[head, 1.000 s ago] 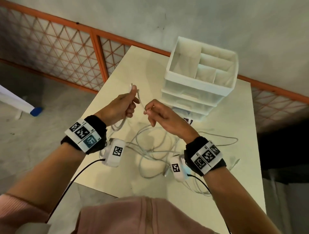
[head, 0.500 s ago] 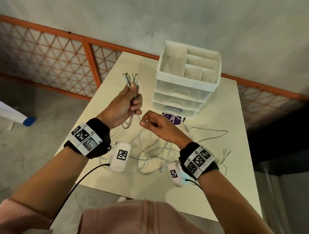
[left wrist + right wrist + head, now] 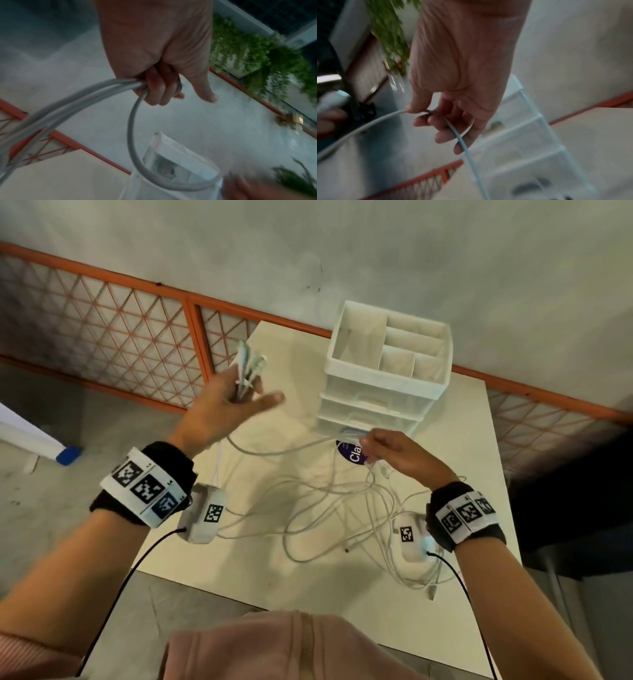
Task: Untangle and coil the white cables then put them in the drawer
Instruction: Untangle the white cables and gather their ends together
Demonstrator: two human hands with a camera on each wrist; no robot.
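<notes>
Gripping bundled white cables (image 3: 248,368) upper left, the left hand (image 3: 222,409) lifts; the right hand (image 3: 394,451) pinches one strand at centre-right.

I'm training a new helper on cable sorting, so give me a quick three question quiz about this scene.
1. True or false: the left hand grips several cable ends raised above the table.
2. What does the right hand pinch? A) one cable B) a sticker C) a drawer handle
3. Fill in: the drawers of the drawer unit are all ____.

Key: 1 true; 2 A; 3 closed.
</notes>
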